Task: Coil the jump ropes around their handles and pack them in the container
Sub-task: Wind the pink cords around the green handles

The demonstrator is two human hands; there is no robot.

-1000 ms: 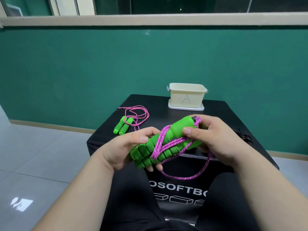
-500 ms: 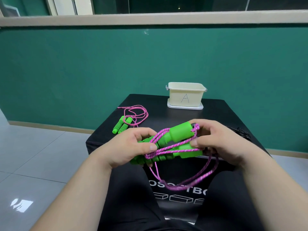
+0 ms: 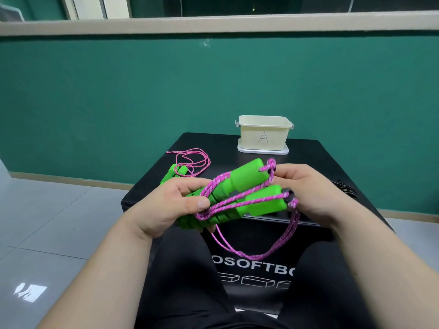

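a pair of green foam handles (image 3: 247, 184) was held in front of the body, above the near edge of a black padded box (image 3: 221, 148). their ribbed ends were gripped by the left hand (image 3: 166, 207), with the thumb pressed over strands of pink rope (image 3: 259, 250) laid across them. at the thick ends, the rope was pinched near its knots by the fingertips of the right hand (image 3: 311, 188). how the other fingers lay could not be told, as they were hidden behind the handles. a slack loop of the rope was left hanging below both hands, across the white lettering printed on the box front.

a second jump rope (image 3: 177, 173) was laid at the far left of the box top. its green handles lay side by side, partly covered by the left hand, and its cord was spread loosely beyond them. a cream container (image 3: 263, 138), marked with the letter a, was set on a white flat piece (image 3: 263, 151) at the far edge of the box, well apart from both ropes. a dark object (image 3: 418, 191) at the right edge of the box could not be identified. the scene was backed by a green wall (image 3: 213, 91), and a tiled floor (image 3: 59, 222) was seen to the left.
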